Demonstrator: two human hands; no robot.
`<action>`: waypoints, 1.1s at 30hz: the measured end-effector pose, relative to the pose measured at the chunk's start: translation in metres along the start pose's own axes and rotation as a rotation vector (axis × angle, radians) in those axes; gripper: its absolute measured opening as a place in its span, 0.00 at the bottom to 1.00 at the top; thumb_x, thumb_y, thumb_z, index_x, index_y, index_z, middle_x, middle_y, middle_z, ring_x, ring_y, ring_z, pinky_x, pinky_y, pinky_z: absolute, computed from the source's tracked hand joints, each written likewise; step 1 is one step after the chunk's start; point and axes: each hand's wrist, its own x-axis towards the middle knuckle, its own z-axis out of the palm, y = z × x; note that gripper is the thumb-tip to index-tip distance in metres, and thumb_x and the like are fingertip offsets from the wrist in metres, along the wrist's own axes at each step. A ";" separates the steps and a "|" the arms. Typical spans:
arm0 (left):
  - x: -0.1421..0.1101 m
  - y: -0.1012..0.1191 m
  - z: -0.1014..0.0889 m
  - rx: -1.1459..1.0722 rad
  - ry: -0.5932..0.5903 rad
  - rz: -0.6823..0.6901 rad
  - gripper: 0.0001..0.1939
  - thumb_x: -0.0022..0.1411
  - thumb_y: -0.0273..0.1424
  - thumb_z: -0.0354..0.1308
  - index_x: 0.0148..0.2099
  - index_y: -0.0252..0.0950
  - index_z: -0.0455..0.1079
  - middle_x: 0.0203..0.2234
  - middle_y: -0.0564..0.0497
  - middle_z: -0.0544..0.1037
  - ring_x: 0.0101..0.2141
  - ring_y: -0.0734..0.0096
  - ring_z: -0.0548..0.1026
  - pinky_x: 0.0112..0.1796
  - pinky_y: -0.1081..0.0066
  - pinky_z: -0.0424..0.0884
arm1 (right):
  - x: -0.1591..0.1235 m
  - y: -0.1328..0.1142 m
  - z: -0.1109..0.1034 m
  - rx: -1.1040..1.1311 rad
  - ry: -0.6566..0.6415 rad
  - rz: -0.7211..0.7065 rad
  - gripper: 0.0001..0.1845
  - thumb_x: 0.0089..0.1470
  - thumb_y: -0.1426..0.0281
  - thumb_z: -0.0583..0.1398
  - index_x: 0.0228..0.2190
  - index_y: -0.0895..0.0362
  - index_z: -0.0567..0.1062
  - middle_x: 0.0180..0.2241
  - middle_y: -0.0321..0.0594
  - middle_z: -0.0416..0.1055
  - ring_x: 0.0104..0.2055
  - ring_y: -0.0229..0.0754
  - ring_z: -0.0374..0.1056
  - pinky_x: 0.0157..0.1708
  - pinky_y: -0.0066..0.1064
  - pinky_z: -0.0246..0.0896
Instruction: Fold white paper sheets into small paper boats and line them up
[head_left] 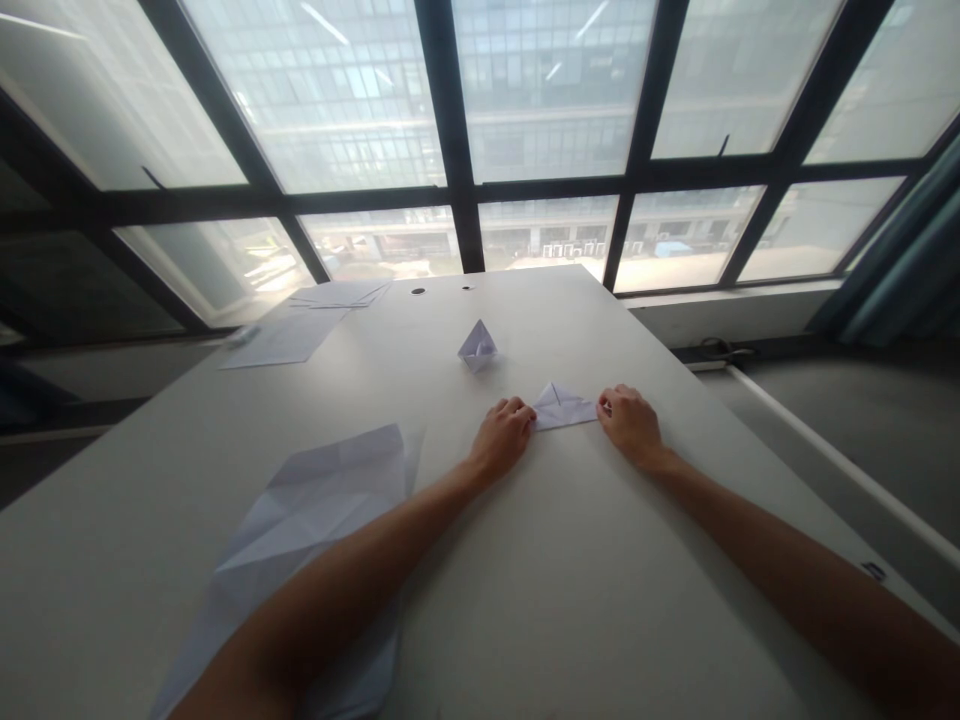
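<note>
"Left hand (506,436) and right hand (628,424), both bare, reach out over a white desk (600,580). What do they have?"

"One small folded paper (561,411), white, with a raised point at the middle of its top. The left hand pinches its left end and the right hand pinches its right end, so it is stretched between them, low over the desk."

"Where on the desk is that?"

"Closer to the right edge than to the left, and some way in from the far edge."

"What else lies around it?"

"Just beyond and to the left stands a peaked paper shape (478,348), much like a little boat. A large creased sheet (322,500) lies on the near left part of the desk, partly hidden by the left forearm (397,540). More flat sheets (289,338) lie by the far left corner. Tall windows (547,90) rise beyond the far edge."

"Which step seems to be in hand?"

"Probably shaping the folds, with the paper held by its two ends."

"And what does the next move call for?"

"Presumably a light, even grip from both hands, since thin paper could crumple or slip out of line."
</note>
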 end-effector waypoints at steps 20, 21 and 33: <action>0.002 0.012 -0.014 0.152 -0.072 -0.057 0.11 0.69 0.32 0.53 0.47 0.40 0.76 0.37 0.47 0.81 0.40 0.62 0.78 0.47 0.63 0.69 | -0.009 -0.024 -0.003 0.157 -0.267 -0.313 0.25 0.67 0.59 0.51 0.57 0.60 0.71 0.61 0.53 0.65 0.64 0.52 0.59 0.63 0.44 0.50; 0.002 0.012 -0.014 0.136 -0.056 -0.018 0.12 0.69 0.31 0.52 0.47 0.40 0.76 0.40 0.47 0.81 0.43 0.62 0.77 0.49 0.62 0.68 | -0.009 -0.022 -0.001 0.180 -0.278 -0.317 0.25 0.67 0.59 0.51 0.57 0.59 0.70 0.62 0.53 0.65 0.65 0.52 0.58 0.64 0.45 0.50; -0.004 0.005 -0.001 0.122 -0.329 0.194 0.35 0.72 0.51 0.40 0.73 0.40 0.46 0.70 0.46 0.51 0.69 0.57 0.47 0.65 0.50 0.45 | -0.009 -0.022 -0.001 0.256 -0.402 -0.411 0.31 0.68 0.57 0.46 0.66 0.56 0.58 0.68 0.49 0.53 0.71 0.50 0.46 0.66 0.56 0.40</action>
